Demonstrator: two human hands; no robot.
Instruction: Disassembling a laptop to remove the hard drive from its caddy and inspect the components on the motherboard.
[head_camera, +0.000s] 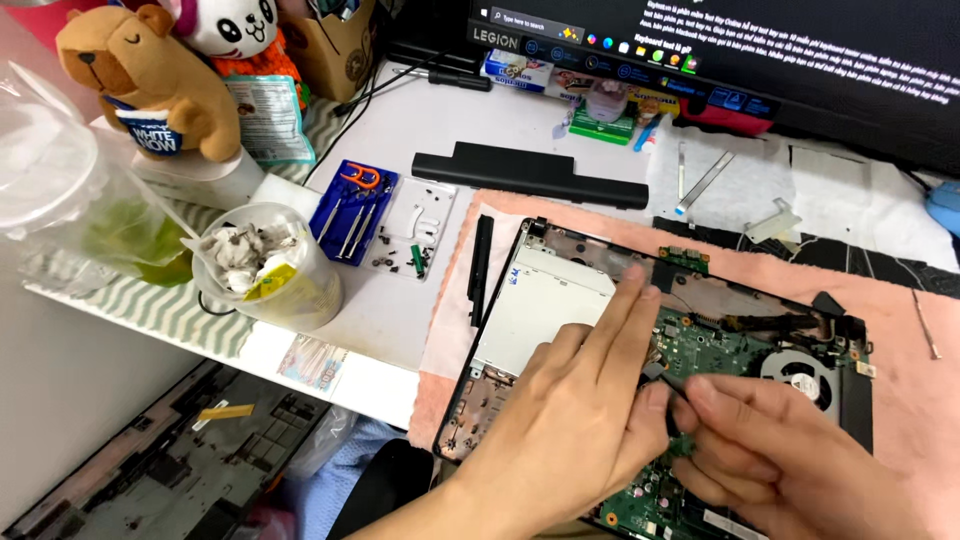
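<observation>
An opened laptop base (500, 400) lies on a pink cloth (900, 400), showing a green circuit board (720, 345), a round fan (800, 378) and a silver drive (540, 300). My left hand (570, 420) rests over the board's left part, its index finger stretched up along the drive's right edge. My right hand (780, 450) sits beside it, fingers pinched together. Between the two hands a small dark part (665, 378) is held over the board; its exact kind is too small to tell.
A long black battery (530, 175) lies behind the laptop, a black strip (481, 270) to its left. A blue tool case (352, 210), a white screw tray (415, 235), a cup of crumpled paper (265, 265), plush toys (150, 75) and a monitor (780, 50) surround it.
</observation>
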